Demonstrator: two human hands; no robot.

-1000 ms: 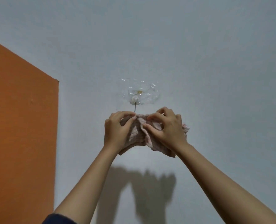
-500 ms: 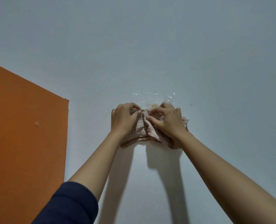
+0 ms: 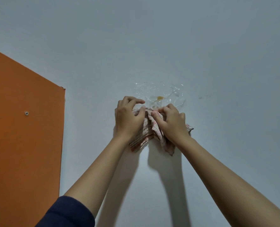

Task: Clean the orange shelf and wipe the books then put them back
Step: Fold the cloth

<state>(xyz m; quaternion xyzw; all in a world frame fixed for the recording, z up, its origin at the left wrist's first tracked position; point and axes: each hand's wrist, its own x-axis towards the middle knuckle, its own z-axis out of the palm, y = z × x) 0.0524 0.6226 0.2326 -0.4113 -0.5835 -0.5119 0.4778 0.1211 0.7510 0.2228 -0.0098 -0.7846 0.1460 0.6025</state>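
Cloth (image 3: 150,128) is bunched against the wall (image 3: 218,46) just under the hook pad (image 3: 159,98), pinched by curled left hand (image 3: 129,118) and right hand (image 3: 172,123), well apart from the shelf (image 3: 21,145); wiping looks finished, though no books show.

Dim greyish light; arm shadows (image 3: 173,185) fall downward on wall (image 3: 218,46); glints on plastic film (image 3: 172,94).

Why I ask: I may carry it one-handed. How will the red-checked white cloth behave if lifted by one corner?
Probably floppy: the red-checked white cloth bunches into folds between the left hand and right hand, its corners drooping. Likely light: two pinch grips alone hold it up. Probably not slippery; the fabric looks matte.
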